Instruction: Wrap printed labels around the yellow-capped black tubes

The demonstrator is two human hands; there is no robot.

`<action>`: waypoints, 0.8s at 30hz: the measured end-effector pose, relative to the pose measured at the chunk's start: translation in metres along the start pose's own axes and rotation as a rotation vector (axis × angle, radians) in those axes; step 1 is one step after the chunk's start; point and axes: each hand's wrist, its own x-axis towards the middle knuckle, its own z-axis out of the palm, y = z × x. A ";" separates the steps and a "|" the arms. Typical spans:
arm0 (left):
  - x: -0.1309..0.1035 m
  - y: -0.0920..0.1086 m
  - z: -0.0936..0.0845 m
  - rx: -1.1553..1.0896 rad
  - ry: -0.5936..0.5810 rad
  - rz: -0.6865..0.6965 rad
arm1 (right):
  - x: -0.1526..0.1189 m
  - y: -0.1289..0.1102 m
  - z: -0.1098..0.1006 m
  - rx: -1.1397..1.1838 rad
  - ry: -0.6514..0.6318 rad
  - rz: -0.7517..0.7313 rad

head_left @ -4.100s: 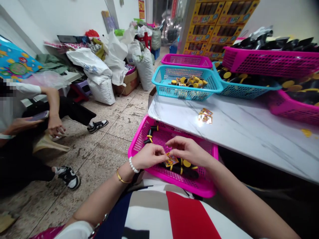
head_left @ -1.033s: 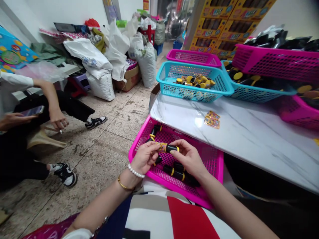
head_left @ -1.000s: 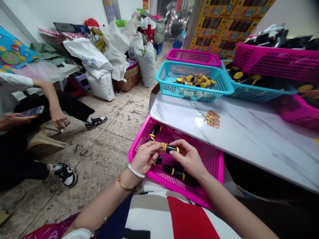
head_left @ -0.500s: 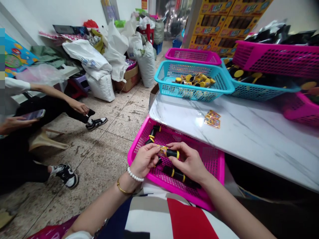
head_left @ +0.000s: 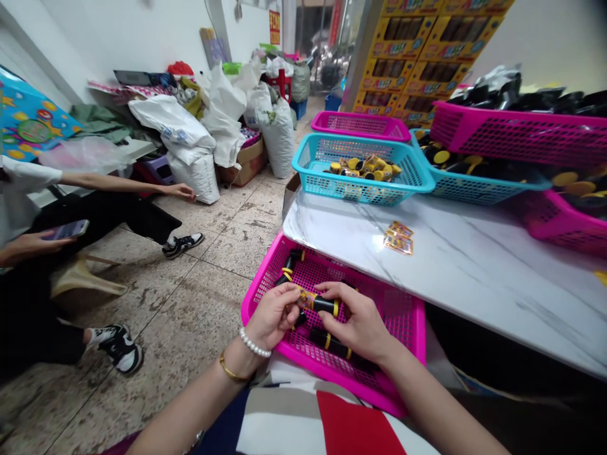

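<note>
Over the pink basket (head_left: 417, 354), my right hand (head_left: 358, 319) holds a short black tube (head_left: 325, 306) with a yellow end, thumb below and fingers above. A printed yellow-orange label (head_left: 307, 299) lies along the tube's left part. My left hand (head_left: 274, 313) pinches the label's left end between thumb and fingertips; how much of it is stuck down I cannot tell. Inside the basket below lie several more black tubes (head_left: 336, 344) with yellow bands, partly hidden by my hands. More printed labels (head_left: 399, 237) rest on the white marbled table (head_left: 341, 230).
On the table a blue basket (head_left: 308, 180) holds labelled yellow-and-black pieces. Pink and blue baskets (head_left: 512, 129) with black items stand to the right. Yellow boxes (head_left: 403, 38) are stacked behind. At left a seated person holds a phone (head_left: 66, 230). White sacks (head_left: 190, 151) line the wall.
The label now lies flatter along the tube, and both hands keep their hold. My view has tilted up slightly. The seated person's free arm has stretched out to the right.
</note>
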 end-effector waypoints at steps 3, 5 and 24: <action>0.000 -0.001 -0.001 0.004 -0.010 0.020 | -0.001 0.001 0.001 -0.013 -0.021 -0.009; 0.000 -0.002 -0.001 0.024 0.012 0.025 | -0.002 0.002 0.003 0.003 0.004 0.001; -0.008 0.010 0.019 0.420 -0.127 0.138 | -0.002 0.003 -0.004 0.082 0.059 -0.117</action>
